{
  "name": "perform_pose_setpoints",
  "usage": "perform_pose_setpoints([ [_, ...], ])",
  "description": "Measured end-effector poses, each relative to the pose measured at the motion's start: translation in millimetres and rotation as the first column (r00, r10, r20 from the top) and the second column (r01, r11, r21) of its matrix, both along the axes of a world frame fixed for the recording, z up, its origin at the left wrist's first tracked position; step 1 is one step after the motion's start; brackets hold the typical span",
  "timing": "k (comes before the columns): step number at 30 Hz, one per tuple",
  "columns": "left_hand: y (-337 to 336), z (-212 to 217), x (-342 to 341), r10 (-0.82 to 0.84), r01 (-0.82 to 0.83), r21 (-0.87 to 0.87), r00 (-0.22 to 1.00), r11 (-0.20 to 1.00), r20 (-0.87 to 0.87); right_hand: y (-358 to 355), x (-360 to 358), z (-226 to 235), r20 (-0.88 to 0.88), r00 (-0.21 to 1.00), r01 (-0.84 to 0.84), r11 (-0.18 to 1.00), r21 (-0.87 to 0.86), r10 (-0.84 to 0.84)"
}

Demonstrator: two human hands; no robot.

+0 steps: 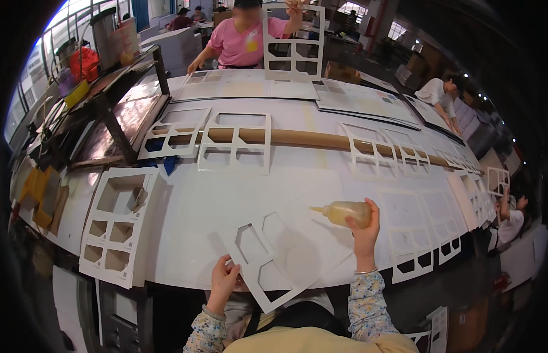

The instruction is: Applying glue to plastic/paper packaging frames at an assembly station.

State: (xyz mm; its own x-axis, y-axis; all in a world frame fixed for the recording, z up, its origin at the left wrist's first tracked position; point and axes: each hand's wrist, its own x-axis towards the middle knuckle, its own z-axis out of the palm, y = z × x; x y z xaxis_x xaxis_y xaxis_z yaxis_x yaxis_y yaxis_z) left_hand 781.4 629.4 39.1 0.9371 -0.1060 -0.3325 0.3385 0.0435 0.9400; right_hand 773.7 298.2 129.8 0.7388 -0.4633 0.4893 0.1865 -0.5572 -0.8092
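My right hand (366, 235) is wrapped round a squeeze bottle (348, 213) of yellowish liquid, held tilted on its side above the table, its thin nozzle pointing left. My left hand (223, 279) pinches the left edge of a white cut-out card frame (278, 299). That frame lies at an angle at the table's near edge, one corner overhanging toward me. Its windows have clipped corners. A pale sheet lies under its right part, and the bottle's shadow falls across it.
A stack of white window frames (140, 235) stands at left. More frames (235, 166) lean on a long brown cardboard tube (297, 139) crossing the table. Frames (410, 272) overhang the near right edge. A pink-shirted person (238, 44) opposite holds up a frame (293, 41); others work at right.
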Motion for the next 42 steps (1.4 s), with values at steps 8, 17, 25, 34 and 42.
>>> perform_pose_setpoints([
  [8,-1,0,-2,0.013,-0.017,-0.082,0.999,0.996,-0.046,-30,18,-45,0.094,0.989,0.025,0.756,0.654,-0.113],
  [17,-2,5,-3,0.020,-0.024,-0.097,0.999,0.995,-0.042,-42,27,-64,0.051,0.980,0.080,0.619,0.781,-0.191],
  [25,1,0,-2,0.003,-0.004,-0.034,1.000,0.999,-0.030,-50,39,-71,0.068,0.979,0.050,0.549,0.834,-0.192],
  [34,-7,4,-3,-0.010,0.009,-0.021,1.000,1.000,-0.005,-122,63,-65,0.228,0.903,-0.089,0.360,0.929,-0.365],
  [42,0,2,-7,0.087,-0.086,-0.037,0.996,0.996,0.010,-65,61,-71,0.372,0.926,-0.376,-0.059,0.925,-0.070],
])
